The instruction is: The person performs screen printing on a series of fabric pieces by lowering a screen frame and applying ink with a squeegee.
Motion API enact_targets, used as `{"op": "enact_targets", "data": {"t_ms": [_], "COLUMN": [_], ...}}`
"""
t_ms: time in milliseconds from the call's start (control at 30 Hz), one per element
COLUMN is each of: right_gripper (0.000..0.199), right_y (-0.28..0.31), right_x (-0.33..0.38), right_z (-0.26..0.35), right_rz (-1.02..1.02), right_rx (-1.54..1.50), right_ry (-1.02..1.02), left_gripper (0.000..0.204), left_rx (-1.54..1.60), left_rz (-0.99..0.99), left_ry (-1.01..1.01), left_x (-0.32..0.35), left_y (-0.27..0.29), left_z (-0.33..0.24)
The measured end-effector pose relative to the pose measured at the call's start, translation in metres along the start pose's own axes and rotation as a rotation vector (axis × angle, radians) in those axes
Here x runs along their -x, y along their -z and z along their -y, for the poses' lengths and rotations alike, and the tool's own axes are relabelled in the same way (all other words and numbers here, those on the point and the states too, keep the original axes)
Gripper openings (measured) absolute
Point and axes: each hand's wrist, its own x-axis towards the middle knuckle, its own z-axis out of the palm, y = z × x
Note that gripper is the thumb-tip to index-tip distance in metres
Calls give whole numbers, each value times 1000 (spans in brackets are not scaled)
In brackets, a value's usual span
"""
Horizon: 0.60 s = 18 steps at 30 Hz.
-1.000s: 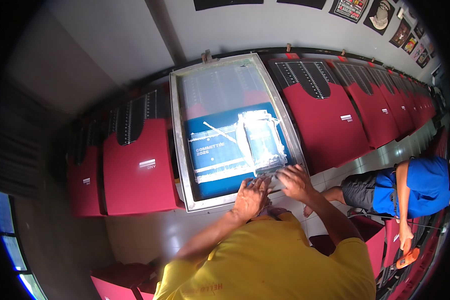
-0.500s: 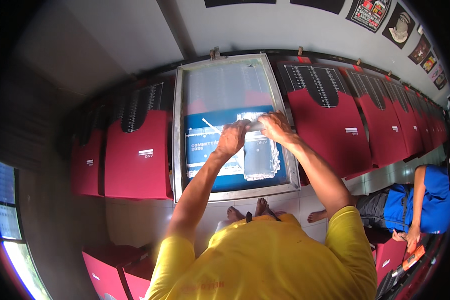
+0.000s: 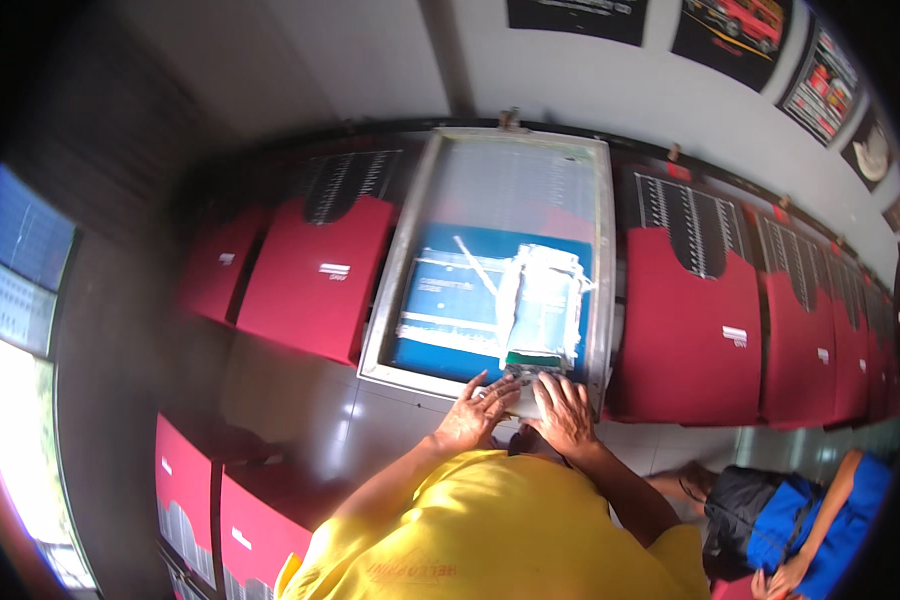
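At the near end of a silk-screen frame, both my hands grip a squeegee with a green blade edge. My left hand has its fingers laid over the left part of the handle, and my right hand closes over the right part. The blade touches the mesh just below a patch of white ink on the blue stencil area. A thin white streak of ink runs diagonally left of the patch. My palms hide part of the handle.
Red shirt pieces with black necks lie on boards left and right of the frame. More red pieces are behind me at lower left. A person in blue sits at lower right. Posters hang on the wall.
Both hands have pulled the squeegee from mid-screen toward me, to the frame's near end. A white ink patch now shows where it passed. The head view has turned left.
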Motion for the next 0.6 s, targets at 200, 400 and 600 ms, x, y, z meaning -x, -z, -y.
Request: {"op": "enact_targets", "data": {"t_ms": [200, 400, 600], "right_gripper": [61, 48, 42], "right_y": [9, -32, -58], "right_x": [-1, 5, 2], "right_z": [-10, -73, -84], "right_rz": [-138, -392, -352], "right_rx": [-296, -282, -488], "right_ry": [-11, -672, -916], "left_gripper": [52, 45, 39], "left_rx": [141, -128, -43], "left_rz": [-111, -613, -414], "left_ry": [29, 731, 1029], "left_x": [0, 4, 33], "left_y": [14, 55, 51], "left_z": [12, 123, 191]}}
